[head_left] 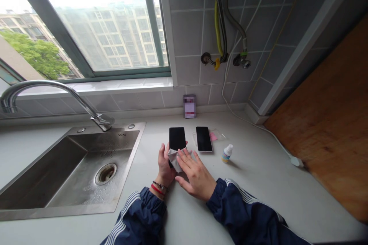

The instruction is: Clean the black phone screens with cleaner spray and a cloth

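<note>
Both your left hand (pixel 164 166) and your right hand (pixel 196 174) are on one phone (pixel 177 138). The left's fingers curl around its lower part, grasping it, while the right's lie spread and unclenched, pressing a crumpled cloth (pixel 174 160) against it. You hold that phone just above the surface (pixel 258 187). The top of its dark screen is bare, but the cloth and your hands hide the rest, so you can't tell how that part looks. Just beside it, a second phone (pixel 204 139) lies face up with no hand on it. Neither screen shows whether it carries a film. Behind that phone lies a clear packet (pixel 209 135) with a pink tab, and to its right stands a small bottle (pixel 227 153), its label unreadable. Further back, a box (pixel 189 106) stands against the tiled wall, its label blurred. A steel sink (pixel 69 172) lies to your left.
</note>
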